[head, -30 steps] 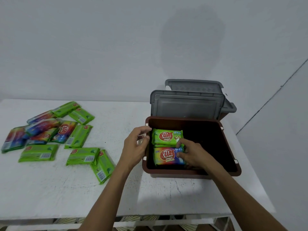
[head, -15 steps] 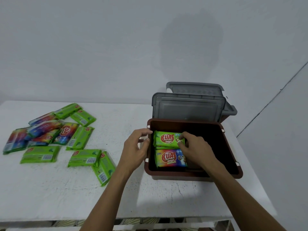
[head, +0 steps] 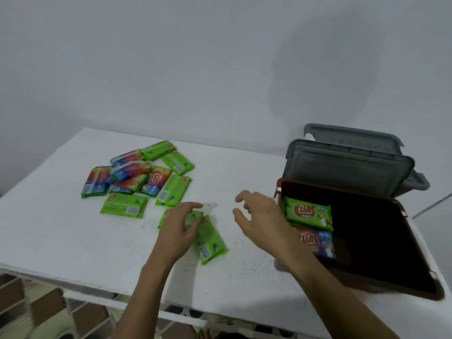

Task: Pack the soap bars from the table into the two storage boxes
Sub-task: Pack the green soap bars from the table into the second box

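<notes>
Packing is early on, approx. 2 soap bars are in the brown storage box (head: pixel 413 272): a green-wrapped bar (head: pixel 308 213) at the far-left corner and a rainbow-wrapped bar (head: pixel 318 242) just in front of it, both lying flat w/ labels up. Rest of the box floor looks dark and bare, so lots of room left. Its grey lid (head: pixel 347 171) stands up behind it. A second grey lid (head: pixel 352 135) shows further back, presumably the 2nd box, but its inside is hidden, can't tell if anything's in it.

Still on the white counter (head: pixel 61 228): the loose pile (head: pixel 137 177) at left, a mix of green and rainbow packs, some overlapping, approx. 10 counting the near ones. Exact no. is hard to tell since they're stacked.

Left hand (head: pixel 179 231) is down on the two nearest green packs, fingers curled over the green pack (head: pixel 208 241) that lies angled toward the counter edge; it looks like it's closing on it, but a firm grip isn't clear, bit blurred. Right hand (head: pixel 263 216) is empty, fingers spread and apart, hovering over the counter between the packs and the box's left wall, not touching either.

Judgement: roughly 1/6 done at most. Next is lifting the near green pack over to the box beside the first 2, then working through the pile and splitting it w/ the 2nd box.
</notes>
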`<state>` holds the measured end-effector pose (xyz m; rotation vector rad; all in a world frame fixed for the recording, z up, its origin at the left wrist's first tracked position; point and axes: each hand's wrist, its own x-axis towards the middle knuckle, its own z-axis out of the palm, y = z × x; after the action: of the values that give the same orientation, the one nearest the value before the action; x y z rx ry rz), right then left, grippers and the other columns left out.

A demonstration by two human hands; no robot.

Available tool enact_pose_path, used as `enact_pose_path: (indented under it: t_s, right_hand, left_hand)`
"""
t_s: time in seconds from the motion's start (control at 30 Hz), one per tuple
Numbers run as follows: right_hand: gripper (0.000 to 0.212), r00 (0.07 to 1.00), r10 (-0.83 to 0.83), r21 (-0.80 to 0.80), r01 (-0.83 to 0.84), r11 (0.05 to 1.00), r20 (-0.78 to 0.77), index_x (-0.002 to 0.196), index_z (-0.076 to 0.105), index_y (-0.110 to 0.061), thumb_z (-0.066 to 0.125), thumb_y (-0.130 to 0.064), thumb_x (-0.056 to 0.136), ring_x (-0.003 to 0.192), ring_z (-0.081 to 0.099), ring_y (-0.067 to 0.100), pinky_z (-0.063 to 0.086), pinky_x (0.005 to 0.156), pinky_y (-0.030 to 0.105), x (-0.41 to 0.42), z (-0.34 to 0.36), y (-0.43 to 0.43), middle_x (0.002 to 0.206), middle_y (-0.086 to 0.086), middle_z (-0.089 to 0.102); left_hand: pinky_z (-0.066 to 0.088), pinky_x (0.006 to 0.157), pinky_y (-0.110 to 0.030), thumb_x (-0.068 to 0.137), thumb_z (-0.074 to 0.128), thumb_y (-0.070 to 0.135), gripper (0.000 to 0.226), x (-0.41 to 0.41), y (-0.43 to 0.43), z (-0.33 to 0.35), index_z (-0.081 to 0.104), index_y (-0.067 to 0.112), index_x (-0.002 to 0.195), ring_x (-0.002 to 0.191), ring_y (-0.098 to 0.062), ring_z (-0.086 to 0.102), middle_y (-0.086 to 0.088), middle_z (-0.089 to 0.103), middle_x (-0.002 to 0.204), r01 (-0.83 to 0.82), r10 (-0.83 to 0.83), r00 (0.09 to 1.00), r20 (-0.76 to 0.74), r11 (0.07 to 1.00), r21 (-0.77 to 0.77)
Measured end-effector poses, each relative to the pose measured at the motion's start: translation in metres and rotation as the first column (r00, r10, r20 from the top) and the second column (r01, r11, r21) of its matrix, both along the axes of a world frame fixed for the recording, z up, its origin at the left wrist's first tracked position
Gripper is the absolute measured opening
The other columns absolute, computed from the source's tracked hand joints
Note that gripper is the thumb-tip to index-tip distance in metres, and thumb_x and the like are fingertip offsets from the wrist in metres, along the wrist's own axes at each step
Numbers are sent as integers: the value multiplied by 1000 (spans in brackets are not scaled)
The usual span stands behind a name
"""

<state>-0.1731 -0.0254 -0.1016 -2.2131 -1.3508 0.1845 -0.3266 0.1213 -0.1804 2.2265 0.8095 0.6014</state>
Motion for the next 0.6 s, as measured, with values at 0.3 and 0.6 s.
enact_pose_path:
  t_s: [0.3,0.6]
  right_hand:
    - [61,991,35,-434,-90,896,-133,128,41,-20,66,-51,82,111,48,30,41,79,36,-56,-74,55,118,8,47]
    - [60,998,-43,-458,18,889,-46,122,35,-23,64,-40,72,102,48,27,37,67,33,-62,-78,64,110,3,45]
  left_hand:
    - [37,103,-42,78,60,37,71,-26,62,-22,37,32,145,131,-26,33,8,32,155,290,-215,831,-513,954,70]
    - [40,99,-43,78,69,38,80,-24,80,-29,30,37,147,124,-20,32,7,41,143,329,-250,849,-466,940,95]
